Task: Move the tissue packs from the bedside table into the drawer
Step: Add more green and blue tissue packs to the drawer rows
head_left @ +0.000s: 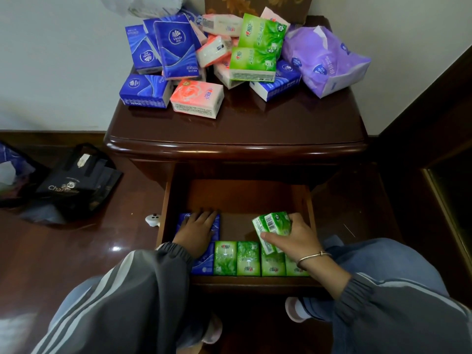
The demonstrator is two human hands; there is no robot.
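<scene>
Dark polished wood fills the view: floor, a bedside surface [235, 129] against a pale wall, and its drawer [237, 198] pulled open below. On the floor at left lies a black bag [76, 185].

Most tissue packs remain heaped along the surface's back edge: blue packs [176, 49] at the back-left corner, pink packs [196, 98] nearer the middle, green packs [252, 62] right of centre, and a large purple pack [324, 60] at the back-right corner.

Along the drawer's front edge runs a row: a blue pack at the left end, then 4 green ones [249, 259] side by side. Behind the row's left end, the left hand [198, 231] lies flat, fingers spread, pressing on a blue pack [215, 223] by the drawer's left wall; its grip is open, closed around nothing. The right hand [293, 238] holds 2 green packs [272, 226] together, tilted, above the row's right end, its grip curled around them with the thumb across their lower edge.

The step in hand looks like placement: starting a second row behind the first. The next move probably calls for lowering the 2 packs upright just behind the front row near the right wall, releasing them, then reaching back up to the heap. Much of the task is left.
</scene>
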